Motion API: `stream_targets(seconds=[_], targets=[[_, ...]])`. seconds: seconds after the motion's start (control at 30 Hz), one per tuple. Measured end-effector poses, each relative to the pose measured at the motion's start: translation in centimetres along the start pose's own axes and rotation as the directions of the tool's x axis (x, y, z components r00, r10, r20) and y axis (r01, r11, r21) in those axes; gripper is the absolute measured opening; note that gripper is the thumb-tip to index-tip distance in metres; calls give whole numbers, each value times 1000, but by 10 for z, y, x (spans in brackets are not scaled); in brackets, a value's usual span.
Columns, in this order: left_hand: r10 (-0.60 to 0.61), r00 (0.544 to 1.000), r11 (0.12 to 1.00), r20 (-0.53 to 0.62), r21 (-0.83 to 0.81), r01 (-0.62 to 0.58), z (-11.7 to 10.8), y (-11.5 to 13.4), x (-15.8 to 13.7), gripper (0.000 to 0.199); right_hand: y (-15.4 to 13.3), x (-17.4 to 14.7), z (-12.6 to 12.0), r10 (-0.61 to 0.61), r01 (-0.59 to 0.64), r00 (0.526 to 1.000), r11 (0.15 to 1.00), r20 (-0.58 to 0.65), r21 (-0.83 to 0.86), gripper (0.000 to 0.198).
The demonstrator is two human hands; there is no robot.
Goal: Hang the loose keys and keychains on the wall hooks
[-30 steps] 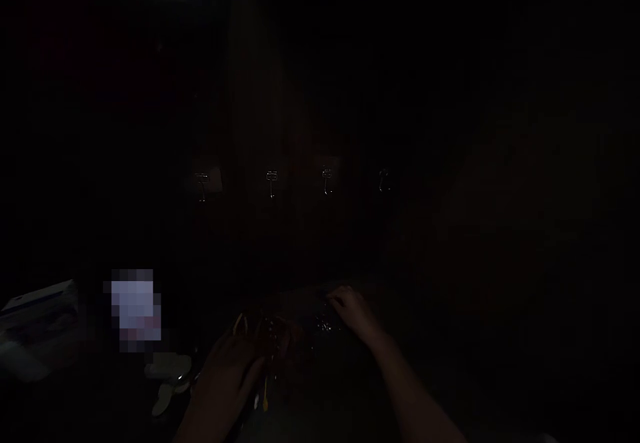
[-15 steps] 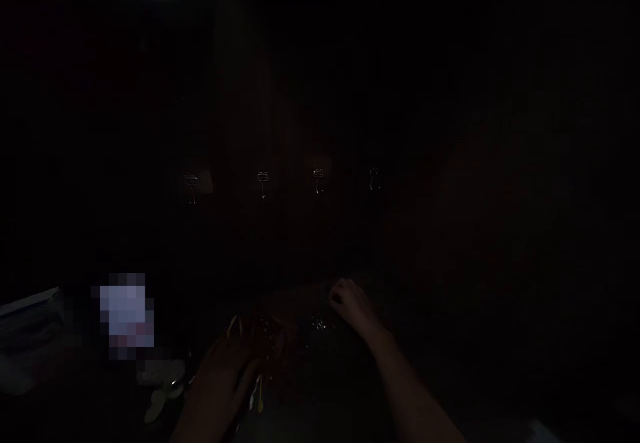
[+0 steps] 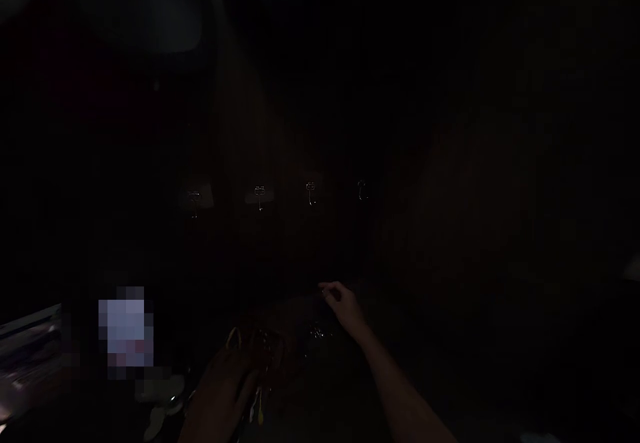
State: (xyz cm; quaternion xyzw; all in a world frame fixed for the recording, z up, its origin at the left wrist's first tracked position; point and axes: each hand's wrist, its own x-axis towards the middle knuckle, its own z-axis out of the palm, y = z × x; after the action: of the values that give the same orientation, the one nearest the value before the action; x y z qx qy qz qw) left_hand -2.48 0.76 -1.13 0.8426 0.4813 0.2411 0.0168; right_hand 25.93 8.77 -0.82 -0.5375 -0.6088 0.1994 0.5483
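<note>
The small glinting objects (image 3: 317,331) are lying low in the middle, too dark to show their axis, just under the right hand (image 3: 343,306), which is lifting higher than before, fingers curled. The left hand (image 3: 223,390) is staying on reddish stuff (image 3: 265,353); its grip cannot be told.

Most of the scene is too dark to read. Just left of the right hand (image 3: 345,310) lies a small glinting metal bit (image 3: 317,331), close under its fingers. Beyond that, the left hand (image 3: 223,390) rests on a reddish cluster (image 3: 265,350). Above the right hand, four hooks (image 3: 259,196) hang in a row, well apart from it. Rightward shows only darkness.
</note>
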Motion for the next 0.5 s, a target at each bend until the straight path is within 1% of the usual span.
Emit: stream_targets(seconds=[0.07, 0.13, 0.2, 0.27, 0.37, 0.43, 0.5], targets=[[-45, 998, 999, 40, -16, 46, -1, 1, 0, 32, -7, 2, -1, 95, -86, 995, 976, -37, 200, 24], [-84, 995, 996, 52, -17, 85, -3, 3, 1, 35, -14, 3, -4, 202, -152, 976, 902, -84, 404, 30], [-100, 994, 995, 51, -15, 100, -3, 4, 1, 38, -21, 7, -9, 262, -152, 951, 859, -163, 490, 31], [-102, 993, 994, 60, -22, 103, -4, 5, 1, 37, -27, 15, -18, 279, -127, 930, 855, -239, 503, 29], [-94, 993, 995, 66, -37, 96, -4, 5, 0, 34, -40, 33, -36, 245, -64, 917, 868, -314, 493, 26], [-77, 996, 996, 43, -42, 79, -4, 5, -1, 34, -51, 48, -51, 149, 67, 895, 888, -421, 455, 25], [-67, 998, 996, 20, -50, 68, -5, 7, -1, 33, -63, 65, -65, 60, 180, 858, 895, -509, 408, 24]])
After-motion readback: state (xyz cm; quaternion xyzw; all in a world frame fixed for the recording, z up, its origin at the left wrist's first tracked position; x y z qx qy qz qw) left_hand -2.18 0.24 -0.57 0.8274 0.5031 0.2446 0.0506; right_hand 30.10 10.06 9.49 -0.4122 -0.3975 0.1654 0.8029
